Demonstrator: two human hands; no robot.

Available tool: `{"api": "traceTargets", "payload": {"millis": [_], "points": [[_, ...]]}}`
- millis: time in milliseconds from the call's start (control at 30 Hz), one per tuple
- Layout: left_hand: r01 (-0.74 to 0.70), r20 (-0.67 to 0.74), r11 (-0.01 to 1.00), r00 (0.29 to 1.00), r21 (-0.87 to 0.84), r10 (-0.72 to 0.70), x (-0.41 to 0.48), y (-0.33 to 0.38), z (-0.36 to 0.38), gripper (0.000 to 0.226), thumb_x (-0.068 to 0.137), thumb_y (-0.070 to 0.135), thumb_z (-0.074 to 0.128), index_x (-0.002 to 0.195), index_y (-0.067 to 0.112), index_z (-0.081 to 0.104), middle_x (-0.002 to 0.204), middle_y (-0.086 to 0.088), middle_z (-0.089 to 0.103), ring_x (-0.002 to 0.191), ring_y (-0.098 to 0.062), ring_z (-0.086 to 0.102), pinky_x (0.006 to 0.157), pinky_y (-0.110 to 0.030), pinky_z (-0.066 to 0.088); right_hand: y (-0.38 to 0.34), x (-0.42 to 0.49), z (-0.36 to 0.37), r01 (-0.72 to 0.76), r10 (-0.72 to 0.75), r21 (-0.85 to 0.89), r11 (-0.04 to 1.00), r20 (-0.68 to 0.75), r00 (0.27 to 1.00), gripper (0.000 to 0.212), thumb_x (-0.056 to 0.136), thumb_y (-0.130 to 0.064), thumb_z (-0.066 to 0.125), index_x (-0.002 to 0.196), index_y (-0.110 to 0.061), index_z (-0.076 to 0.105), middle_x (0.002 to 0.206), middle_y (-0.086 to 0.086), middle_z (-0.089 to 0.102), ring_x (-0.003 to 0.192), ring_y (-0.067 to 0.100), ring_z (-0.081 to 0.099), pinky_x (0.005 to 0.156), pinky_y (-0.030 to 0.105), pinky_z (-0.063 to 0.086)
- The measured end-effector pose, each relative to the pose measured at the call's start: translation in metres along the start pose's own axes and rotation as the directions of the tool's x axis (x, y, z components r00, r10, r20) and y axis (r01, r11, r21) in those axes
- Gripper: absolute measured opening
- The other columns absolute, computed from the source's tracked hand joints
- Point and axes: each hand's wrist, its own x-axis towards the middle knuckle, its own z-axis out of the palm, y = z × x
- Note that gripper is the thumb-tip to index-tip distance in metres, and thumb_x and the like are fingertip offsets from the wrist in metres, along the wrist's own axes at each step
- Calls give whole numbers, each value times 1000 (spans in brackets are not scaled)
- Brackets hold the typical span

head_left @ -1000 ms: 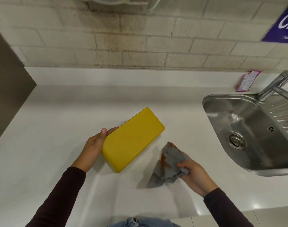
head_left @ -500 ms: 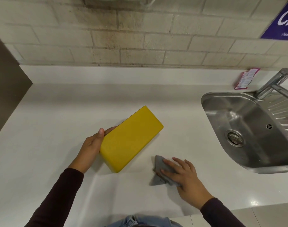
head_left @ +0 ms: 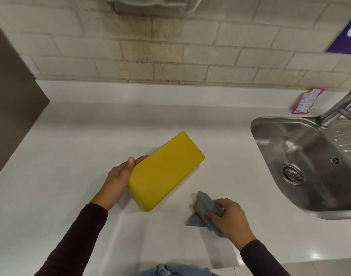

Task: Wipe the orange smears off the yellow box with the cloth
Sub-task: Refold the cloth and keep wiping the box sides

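The right hand is closed around a bunched grey cloth, which rests on the white worktop just to the right of the yellow box and apart from it. The left hand grips the box's near left corner, thumb on top, steadying it at a slant on the worktop. The faces of the box that show look clean yellow; an orange-brown stain shows at a fold of the cloth. To do this step well, refold so a clean grey patch faces outward, or the stain may smear back. The left hand should tip the box so that any hidden sides can be checked, pressing down while the cloth rubs. Keep the cloth clear of the sink at the right
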Motion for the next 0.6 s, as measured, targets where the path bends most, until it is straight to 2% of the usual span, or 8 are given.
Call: {"api": "traceTargets", "payload": {"millis": [33, 100, 200, 300, 367, 433, 533, 600], "points": [[-2, 4, 1000, 1000, -3, 2, -1, 0, 0, 57, 68, 87, 30, 104, 58, 62, 116, 20, 64, 111, 3, 56, 95, -20, 39, -3, 0, -1, 8, -9, 41, 999, 24, 1000, 11, 77, -20, 71, 85, -25, 64, 78, -9, 60, 80, 17, 59, 70, 22, 50], [2, 12, 1000, 1000, -7, -2, -2, 0, 3, 50, 81, 75, 28, 109, 53, 62, 122, 15, 63, 117, -5, 55, 105, -31, 37, -8, -3, -6, 93, -97, 168, 981, 15, 995, 20, 74, -7, 72, 73, -23, 60, 74, -6, 61, 73, 14, 57, 63, 16, 44], [16, 6, 1000, 1000, -13, -16, -4, 2, 5, 49, 87, 68, 27, 113, 47, 63, 126, 12, 63, 121, -10, 53, 112, -38, 34, -33, -12, -16, 397, -342, 246, 884, -235, 910, 36, 65, 8, 72, 75, -23, 57, 84, -8, 60, 75, 12, 56, 67, 16, 42], [21, 10, 999, 1000, -26, -21, -6, 4, 6, 53, 83, 65, 27, 115, 44, 63, 127, 11, 62, 122, -9, 53, 113, -39, 33, -72, -5, -19, 643, -582, -2, 766, -427, 692, 38, 63, 0, 68, 87, -27, 59, 101, -23, 58, 92, 8, 52, 81, 10, 35], [24, 11, 999, 1000, -35, -23, -6, 4, 6, 54, 82, 65, 26, 115, 43, 63, 127, 11, 62, 122, -9, 53, 113, -39, 33, -93, 12, -15, 650, -643, -189, 736, -494, 585, 35, 66, 1, 66, 95, -19, 66, 106, -6, 65, 92, 18, 50, 86, 14, 31], [21, 13, 999, 1000, -35, -20, -7, 4, 6, 54, 81, 66, 26, 114, 45, 63, 126, 11, 63, 122, -9, 53, 114, -40, 33, -107, 29, -3, 595, -586, -194, 780, -557, 588, 33, 73, 6, 65, 101, -10, 70, 111, 6, 67, 99, 23, 46, 91, 24, 35], [11, 34, 1000, 999, -18, -10, -6, 3, 5, 54, 82, 69, 24, 115, 49, 61, 131, 11, 59, 125, -10, 50, 115, -42, 30, -116, 38, 19, 587, -507, -11, 809, -517, 689, 41, 80, 13, 59, 115, -7, 63, 126, 8, 57, 127, 24, 41, 104, 51, 38], [2, 45, 1000, 999, 2, -2, -6, 3, 2, 52, 84, 69, 22, 117, 51, 59, 134, 10, 57, 128, -12, 48, 116, -44, 29, -118, 35, 32, 637, -575, -25, 771, -456, 679, 42, 83, 8, 55, 122, -8, 58, 132, 2, 47, 133, 17, 32, 107, 52, 32]]}}
